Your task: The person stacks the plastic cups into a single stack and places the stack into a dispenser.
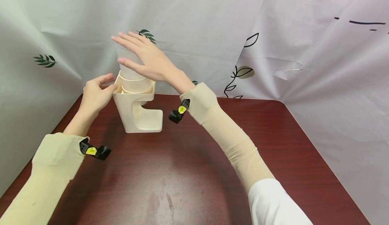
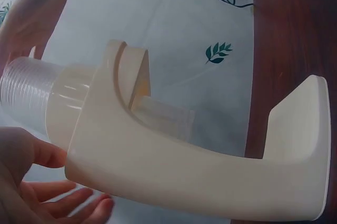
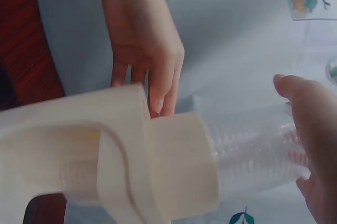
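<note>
A cream plastic cup dispenser stands upright on the table, with a stack of clear ribbed plastic cups rising from its round collar. Below the collar, the end of a clear cup pokes out above the dispenser's base. My right hand lies over the top of the stack, fingers straight and thumb spread to the near side. At the dispenser's upper left corner is my left hand, its thumb at the rim and its other fingers loosely extended beside the wall.
The dark red wooden table runs to a white hanging cloth with leaf prints, behind and at both sides. The dispenser stands close to the table's back edge. Each wrist carries a small black camera on a beige sleeve.
</note>
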`<state>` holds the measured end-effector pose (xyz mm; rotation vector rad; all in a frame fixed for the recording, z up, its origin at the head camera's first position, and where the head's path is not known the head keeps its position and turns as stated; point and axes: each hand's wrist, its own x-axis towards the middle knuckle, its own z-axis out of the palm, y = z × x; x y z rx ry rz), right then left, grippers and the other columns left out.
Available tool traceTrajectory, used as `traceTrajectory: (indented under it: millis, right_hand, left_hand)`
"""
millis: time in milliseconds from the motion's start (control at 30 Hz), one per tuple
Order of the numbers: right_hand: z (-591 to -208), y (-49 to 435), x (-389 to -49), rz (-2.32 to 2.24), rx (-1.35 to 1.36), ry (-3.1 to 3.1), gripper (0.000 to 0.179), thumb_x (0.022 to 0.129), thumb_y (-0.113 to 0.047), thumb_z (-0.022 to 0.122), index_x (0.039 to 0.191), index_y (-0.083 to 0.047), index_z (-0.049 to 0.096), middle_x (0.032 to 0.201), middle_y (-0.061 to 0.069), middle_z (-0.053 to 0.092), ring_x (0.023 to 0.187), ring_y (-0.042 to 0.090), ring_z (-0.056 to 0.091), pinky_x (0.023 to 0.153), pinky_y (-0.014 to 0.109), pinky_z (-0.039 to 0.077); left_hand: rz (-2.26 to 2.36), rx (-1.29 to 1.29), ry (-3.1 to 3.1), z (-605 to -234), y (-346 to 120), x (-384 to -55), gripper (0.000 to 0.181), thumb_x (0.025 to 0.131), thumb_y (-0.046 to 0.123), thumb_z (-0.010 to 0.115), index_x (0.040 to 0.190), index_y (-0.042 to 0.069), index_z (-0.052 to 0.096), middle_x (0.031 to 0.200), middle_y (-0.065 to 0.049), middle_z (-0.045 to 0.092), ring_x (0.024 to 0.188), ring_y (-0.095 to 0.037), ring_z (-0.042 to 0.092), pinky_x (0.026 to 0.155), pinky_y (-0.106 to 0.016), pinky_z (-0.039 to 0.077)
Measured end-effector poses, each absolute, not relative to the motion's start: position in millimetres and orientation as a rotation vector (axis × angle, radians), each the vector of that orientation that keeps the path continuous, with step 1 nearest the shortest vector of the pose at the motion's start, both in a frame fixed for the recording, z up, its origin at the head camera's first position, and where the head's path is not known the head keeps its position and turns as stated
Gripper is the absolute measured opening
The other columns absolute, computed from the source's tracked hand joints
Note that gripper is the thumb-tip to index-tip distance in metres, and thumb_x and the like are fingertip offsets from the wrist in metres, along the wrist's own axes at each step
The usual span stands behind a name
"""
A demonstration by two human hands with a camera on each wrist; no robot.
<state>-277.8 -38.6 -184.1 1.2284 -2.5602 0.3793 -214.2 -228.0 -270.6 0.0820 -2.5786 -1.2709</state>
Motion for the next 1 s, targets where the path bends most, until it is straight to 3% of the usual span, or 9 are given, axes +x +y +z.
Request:
traceTrajectory:
  millis: [100, 200, 433, 500, 600, 733, 833, 900, 1000]
  right_hand:
    - [-186, -40, -279, 0.292, 1.238, -2.608, 0.056, 0.098, -0.056, 0.035, 0.150, -0.039, 0.022, 0.157, -0.019, 0.017, 0.147, 0.000, 0.005, 0.118, 0.015, -0.002]
    - [-192, -40, -281, 0.271, 1.243, -2.612, 0.053, 0.099, -0.055, 0.034, 0.149, -0.039, 0.026, 0.157, -0.019, 0.019, 0.147, 0.001, 0.009, 0.118, 0.015, 0.000]
    - [-207, -45, -282, 0.258, 1.280, -2.606, 0.056, 0.099, -0.055, 0.035, 0.151, -0.035, 0.024, 0.160, -0.015, 0.015, 0.148, 0.003, 0.006, 0.120, 0.018, 0.002]
    - [-207, -44, -279, 0.251, 1.249, -2.579, 0.059, 0.099, -0.056, 0.034, 0.152, -0.033, 0.021, 0.160, -0.015, 0.013, 0.148, 0.002, 0.005, 0.121, 0.021, -0.001]
    - [-207, -33, -271, 0.268, 1.169, -2.549, 0.063, 0.099, -0.056, 0.035, 0.153, -0.031, 0.016, 0.160, -0.016, 0.010, 0.148, 0.000, 0.001, 0.122, 0.026, -0.005]
    - [-217, 6, -252, 0.371, 1.071, -2.470, 0.064, 0.100, -0.051, 0.038, 0.154, -0.024, 0.018, 0.160, -0.010, 0.017, 0.148, 0.003, 0.003, 0.122, 0.027, -0.006]
    - [-236, 44, -237, 0.420, 1.025, -2.412, 0.064, 0.100, -0.046, 0.042, 0.153, -0.019, 0.021, 0.160, -0.004, 0.022, 0.149, 0.009, 0.008, 0.123, 0.030, -0.004]
    - [-252, 70, -228, 0.439, 0.993, -2.406, 0.064, 0.100, -0.043, 0.044, 0.153, -0.016, 0.022, 0.160, -0.002, 0.023, 0.150, 0.011, 0.009, 0.124, 0.034, -0.001]
    - [-276, 104, -217, 0.448, 0.922, -2.460, 0.065, 0.099, -0.042, 0.047, 0.153, -0.016, 0.022, 0.160, -0.001, 0.022, 0.150, 0.012, 0.010, 0.124, 0.039, 0.002]
  left_hand:
    - [-1.307, 0.065, -2.626, -273, -228, -217, 0.052, 0.097, 0.030, 0.047, 0.141, 0.003, 0.046, 0.139, -0.020, 0.051, 0.087, 0.000, 0.064, 0.060, -0.002, 0.040]
    - [-1.354, 0.052, -2.628, -275, -228, -219, 0.050, 0.097, 0.026, 0.046, 0.141, 0.002, 0.045, 0.139, -0.022, 0.050, 0.065, 0.019, 0.048, 0.057, -0.002, 0.043]
    - [-1.367, 0.049, -2.609, -278, -234, -217, 0.050, 0.097, 0.023, 0.043, 0.141, 0.001, 0.044, 0.139, -0.025, 0.049, 0.064, 0.022, 0.045, 0.057, -0.003, 0.044]
    - [-1.336, 0.057, -2.603, -279, -235, -216, 0.049, 0.097, 0.024, 0.043, 0.141, 0.002, 0.045, 0.138, -0.025, 0.051, 0.066, 0.020, 0.046, 0.057, -0.004, 0.043]
    - [-1.252, 0.079, -2.515, -281, -230, -210, 0.049, 0.098, 0.026, 0.043, 0.141, 0.004, 0.046, 0.138, -0.022, 0.052, 0.093, -0.001, 0.063, 0.082, -0.020, 0.051]
    - [-1.049, -0.019, -2.170, -289, -205, -195, 0.045, 0.094, 0.020, 0.051, 0.138, 0.009, 0.051, 0.137, -0.015, 0.055, 0.125, -0.036, 0.050, 0.105, -0.050, 0.037]
    - [-0.825, -0.226, -1.930, -296, -177, -183, 0.042, 0.088, 0.014, 0.055, 0.129, 0.007, 0.060, 0.130, -0.013, 0.061, 0.121, -0.035, 0.053, 0.106, -0.047, 0.040]
    - [-0.700, -0.389, -1.846, -302, -156, -176, 0.039, 0.088, 0.016, 0.054, 0.124, 0.006, 0.063, 0.124, -0.012, 0.065, 0.119, -0.033, 0.056, 0.106, -0.043, 0.042]
    - [-0.556, -0.619, -1.834, -319, -128, -171, 0.038, 0.091, 0.021, 0.052, 0.123, 0.006, 0.064, 0.122, -0.011, 0.067, 0.117, -0.032, 0.059, 0.102, -0.046, 0.045]
